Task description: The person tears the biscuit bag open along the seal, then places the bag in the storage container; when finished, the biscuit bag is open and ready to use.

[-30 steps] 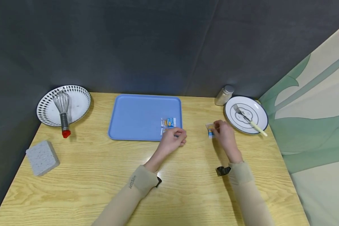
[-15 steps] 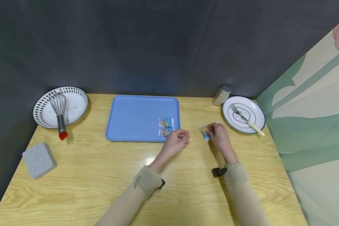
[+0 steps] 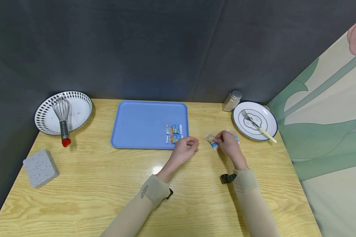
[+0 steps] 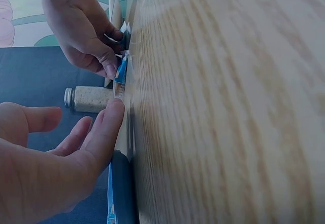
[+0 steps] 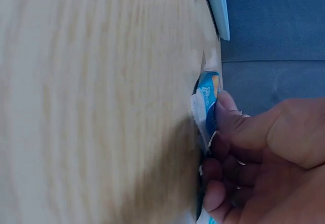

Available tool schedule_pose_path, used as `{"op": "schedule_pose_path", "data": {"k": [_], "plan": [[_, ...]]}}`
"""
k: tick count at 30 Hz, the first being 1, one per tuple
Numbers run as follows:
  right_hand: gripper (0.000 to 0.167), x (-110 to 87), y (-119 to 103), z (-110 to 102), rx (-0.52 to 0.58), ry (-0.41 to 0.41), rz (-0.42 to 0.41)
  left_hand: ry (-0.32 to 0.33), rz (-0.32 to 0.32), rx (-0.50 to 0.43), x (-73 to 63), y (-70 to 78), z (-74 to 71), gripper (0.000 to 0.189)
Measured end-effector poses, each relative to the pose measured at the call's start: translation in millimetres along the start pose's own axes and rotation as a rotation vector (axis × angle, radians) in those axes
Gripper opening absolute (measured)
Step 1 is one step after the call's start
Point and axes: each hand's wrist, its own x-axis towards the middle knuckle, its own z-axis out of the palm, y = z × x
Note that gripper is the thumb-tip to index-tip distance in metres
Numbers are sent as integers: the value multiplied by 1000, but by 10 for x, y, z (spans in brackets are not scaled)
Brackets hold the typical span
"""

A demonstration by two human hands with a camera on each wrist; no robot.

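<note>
just past the near right corner of a flat blue rectangular tray (image 3: 139,125), the person's left hand (image 3: 184,148) is poising with thumb and fingers spread apart, a wide grip that is holding nothing; i am not able to tell whether it is touching the tray. to the right of the tray, the person's right hand (image 3: 229,144) is pinching a small clear-and-blue plastic packet (image 3: 211,141) narrowly, and that packet is slanting from the fingers towards the tray. a second clear-and-blue packet (image 3: 237,139) is peeping out behind the right hand, farther right of the tray. on the tray's near right part, a third clear-and-blue packet (image 3: 174,129) is lying just beyond a fourth clear-and-blue packet (image 3: 173,139). well left of the tray, a metal whisk with a dark, red-tipped handle (image 3: 63,125) is resting on a white, black-patterned round plate (image 3: 81,113). well right of it, a pale-handled metal fork (image 3: 263,131) is lying across a white, dark-rimmed round plate (image 3: 265,117), and a metal-lidded clear jar (image 3: 229,102) is standing beside that plate.
</note>
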Motion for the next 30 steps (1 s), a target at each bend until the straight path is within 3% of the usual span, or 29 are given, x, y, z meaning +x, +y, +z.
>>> {"op": "schedule_pose_path", "data": {"k": [9, 14, 18, 23, 27, 30], "plan": [[15, -21, -7, 39, 65, 76, 28, -26, -9, 17, -7, -13, 67, 35], [15, -50, -51, 109, 54, 95, 11, -59, -46, -60, -12, 5, 133, 41], [9, -76, -92, 151, 102, 103, -27, -38, -41, -89, 2, -20, 165, 41], [19, -90, -132, 183, 205, 45, -60, 8, -20, -118, 0, -48, 170, 38], [15, -96, -164, 209, 229, -3, -58, 27, -20, -139, -12, -53, 155, 37], [12, -109, -193, 216, 237, 12, -56, 44, -16, -132, -14, -54, 134, 36]]}}
